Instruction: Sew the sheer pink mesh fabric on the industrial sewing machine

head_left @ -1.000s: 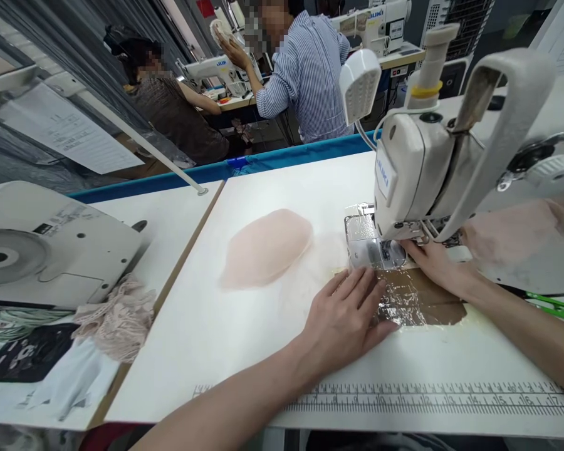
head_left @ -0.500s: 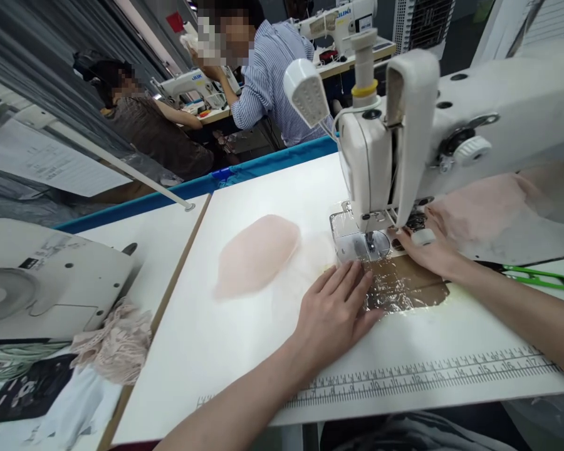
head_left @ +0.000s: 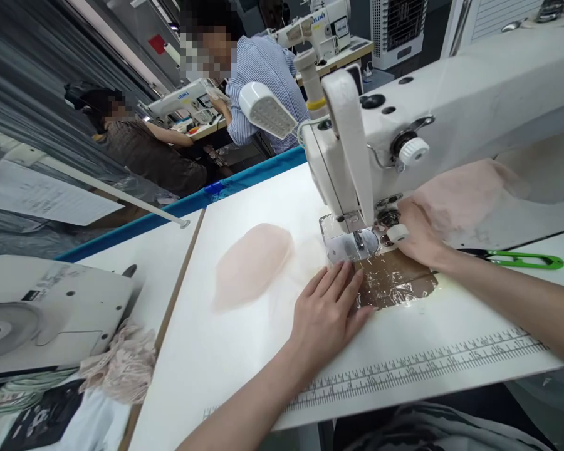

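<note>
Left hand [head_left: 326, 308] flat, unclenched; right hand [head_left: 419, 237] partly hidden by sewing machine [head_left: 474, 94], grip unclear.

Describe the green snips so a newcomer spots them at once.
Find the large white sewing machine on the white table. Look just right of the person's right hand, where the snips lie. Their bright green handle and dark front end set them apart from the pale pink fabric behind.

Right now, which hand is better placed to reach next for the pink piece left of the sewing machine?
Probably the left hand: it lies palm down, nearer the pink piece. The right hand is farther off, by the fabric beneath the machine.
</note>
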`<action>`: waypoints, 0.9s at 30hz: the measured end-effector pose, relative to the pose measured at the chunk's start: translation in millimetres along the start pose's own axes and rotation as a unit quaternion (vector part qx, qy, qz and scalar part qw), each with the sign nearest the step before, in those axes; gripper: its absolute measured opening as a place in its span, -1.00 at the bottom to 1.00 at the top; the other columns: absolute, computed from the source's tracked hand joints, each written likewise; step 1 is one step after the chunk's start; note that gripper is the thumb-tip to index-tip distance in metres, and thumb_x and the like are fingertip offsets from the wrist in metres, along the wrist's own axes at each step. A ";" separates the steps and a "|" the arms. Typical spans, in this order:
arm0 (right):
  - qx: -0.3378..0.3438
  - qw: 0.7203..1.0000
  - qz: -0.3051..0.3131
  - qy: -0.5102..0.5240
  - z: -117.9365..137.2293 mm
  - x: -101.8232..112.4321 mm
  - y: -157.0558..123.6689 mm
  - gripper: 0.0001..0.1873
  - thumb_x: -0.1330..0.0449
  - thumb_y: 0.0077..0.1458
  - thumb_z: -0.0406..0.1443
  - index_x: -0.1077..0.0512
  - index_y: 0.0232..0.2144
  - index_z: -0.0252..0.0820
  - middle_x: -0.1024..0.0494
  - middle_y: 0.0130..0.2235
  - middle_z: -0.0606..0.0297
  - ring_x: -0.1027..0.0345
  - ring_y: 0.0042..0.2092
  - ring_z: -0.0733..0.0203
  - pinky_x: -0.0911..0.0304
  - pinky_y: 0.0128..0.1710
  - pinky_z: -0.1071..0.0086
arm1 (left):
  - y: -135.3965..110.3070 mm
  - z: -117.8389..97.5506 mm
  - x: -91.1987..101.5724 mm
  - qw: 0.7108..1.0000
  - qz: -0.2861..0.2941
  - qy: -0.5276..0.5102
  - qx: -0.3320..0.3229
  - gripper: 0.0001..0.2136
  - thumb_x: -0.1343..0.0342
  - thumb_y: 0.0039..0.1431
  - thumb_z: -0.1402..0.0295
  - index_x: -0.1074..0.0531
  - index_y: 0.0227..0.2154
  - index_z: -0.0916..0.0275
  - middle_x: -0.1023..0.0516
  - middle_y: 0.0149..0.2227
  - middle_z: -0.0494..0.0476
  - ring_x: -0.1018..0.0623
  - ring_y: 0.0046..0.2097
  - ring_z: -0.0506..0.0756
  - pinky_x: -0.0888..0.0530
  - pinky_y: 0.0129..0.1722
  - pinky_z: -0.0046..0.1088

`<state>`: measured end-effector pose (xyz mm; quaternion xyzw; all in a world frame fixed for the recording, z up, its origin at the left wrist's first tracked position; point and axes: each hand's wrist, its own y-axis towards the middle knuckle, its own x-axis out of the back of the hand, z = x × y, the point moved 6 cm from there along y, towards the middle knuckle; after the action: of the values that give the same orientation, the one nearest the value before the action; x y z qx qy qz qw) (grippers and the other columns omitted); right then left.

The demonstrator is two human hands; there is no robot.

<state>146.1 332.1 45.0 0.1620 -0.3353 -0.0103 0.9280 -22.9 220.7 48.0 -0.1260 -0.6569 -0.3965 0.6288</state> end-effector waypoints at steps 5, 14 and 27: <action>-0.028 0.999 0.014 0.015 5.3 1.9 0.4 -0.81 0.06 0.11 -0.45 -0.08 -0.46 -0.06 -0.44 -0.36 0.24 -0.28 -0.37 0.19 -0.26 -0.23 0.23 | -0.1 0.3 -0.8 1.000 0.004 0.001 -0.002 -0.53 0.11 0.44 0.09 -0.44 0.13 0.33 -0.48 0.16 0.26 -0.51 0.19 0.21 -0.54 0.13 -0.15; -0.045 0.998 0.016 0.039 7.8 4.3 -0.9 -0.81 0.08 0.13 -0.44 -0.11 -0.46 -0.06 -0.46 -0.34 0.21 -0.29 -0.37 0.19 -0.22 -0.25 0.26 | -0.5 0.3 -0.9 1.000 0.010 -0.002 -0.003 -0.54 0.09 0.43 0.09 -0.44 0.13 0.33 -0.48 0.17 0.27 -0.50 0.20 0.21 -0.53 0.14 -0.14; -0.071 0.996 0.021 0.042 3.9 21.7 5.9 -0.89 -0.03 0.22 -0.35 -0.35 -0.31 -0.15 -0.54 -0.43 0.28 -0.45 -0.36 0.15 -0.27 -0.34 0.32 | -4.8 -3.0 14.6 0.996 -0.083 -0.007 -0.018 -0.68 -0.06 0.38 0.18 -0.52 -0.03 0.31 -0.61 0.02 0.18 -0.59 0.08 0.14 -0.49 0.15 -0.19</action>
<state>159.9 333.7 63.0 0.0885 -0.2979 -0.0076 0.9504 -26.5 210.7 59.5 -0.0850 -0.6624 -0.4583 0.5864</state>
